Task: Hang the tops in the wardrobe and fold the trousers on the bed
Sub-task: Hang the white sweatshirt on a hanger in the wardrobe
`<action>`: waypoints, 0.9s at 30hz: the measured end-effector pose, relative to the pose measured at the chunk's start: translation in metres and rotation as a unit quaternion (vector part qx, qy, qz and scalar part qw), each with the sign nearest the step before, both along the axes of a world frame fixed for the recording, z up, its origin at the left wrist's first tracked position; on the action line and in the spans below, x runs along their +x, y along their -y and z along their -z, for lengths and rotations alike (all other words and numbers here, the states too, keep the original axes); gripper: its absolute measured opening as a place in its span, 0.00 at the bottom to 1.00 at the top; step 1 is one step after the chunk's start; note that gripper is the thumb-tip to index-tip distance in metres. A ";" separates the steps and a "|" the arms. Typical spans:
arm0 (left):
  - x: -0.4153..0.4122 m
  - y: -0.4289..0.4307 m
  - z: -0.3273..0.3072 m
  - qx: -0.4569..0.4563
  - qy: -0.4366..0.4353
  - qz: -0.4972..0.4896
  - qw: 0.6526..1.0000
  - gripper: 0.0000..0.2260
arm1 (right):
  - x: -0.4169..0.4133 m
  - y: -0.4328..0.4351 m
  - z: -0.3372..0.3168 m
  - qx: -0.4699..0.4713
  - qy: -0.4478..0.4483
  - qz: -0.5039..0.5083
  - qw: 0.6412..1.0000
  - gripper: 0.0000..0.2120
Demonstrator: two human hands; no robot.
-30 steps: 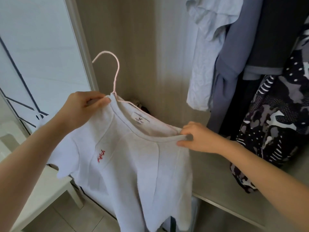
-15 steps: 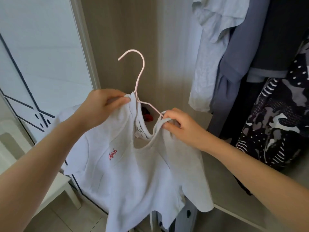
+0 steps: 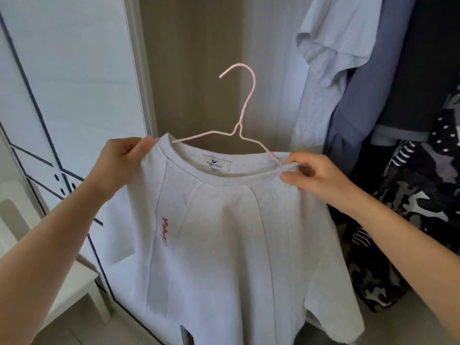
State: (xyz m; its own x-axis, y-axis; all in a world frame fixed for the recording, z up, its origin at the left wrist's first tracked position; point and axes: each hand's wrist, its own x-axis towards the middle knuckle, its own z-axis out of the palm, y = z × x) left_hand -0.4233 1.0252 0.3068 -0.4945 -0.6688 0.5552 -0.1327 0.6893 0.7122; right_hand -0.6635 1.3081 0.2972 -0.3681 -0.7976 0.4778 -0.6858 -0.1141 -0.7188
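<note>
Head view: white top, soft and light (prone to slipping off thin wire), draped over pink hanger before open wardrobe, shoulders pinched by left hand and right hand; safest hold judged at hanger's neck; hung clothes right.

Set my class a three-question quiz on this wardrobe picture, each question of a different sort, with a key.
1. True or false: the pink hanger is already hooked over a rail.
2. Where does the right hand pinch the white top? A the hem; B the neckline; C a sleeve cuff.
3. Fill in: the embroidery on the top's chest is ___.
Key: 1 false; 2 B; 3 red.
</note>
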 end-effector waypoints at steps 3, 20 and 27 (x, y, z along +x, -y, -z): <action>-0.003 0.000 -0.001 0.053 -0.037 -0.018 0.998 0.22 | -0.007 -0.007 -0.010 0.055 -0.044 0.018 0.997 0.08; -0.012 0.012 -0.009 0.241 -0.148 -0.009 0.959 0.17 | -0.043 -0.041 -0.028 0.131 -0.049 0.047 0.989 0.49; -0.014 0.021 -0.007 0.200 -0.120 -0.005 0.972 0.18 | -0.043 -0.052 -0.033 0.227 0.039 -0.001 0.973 0.40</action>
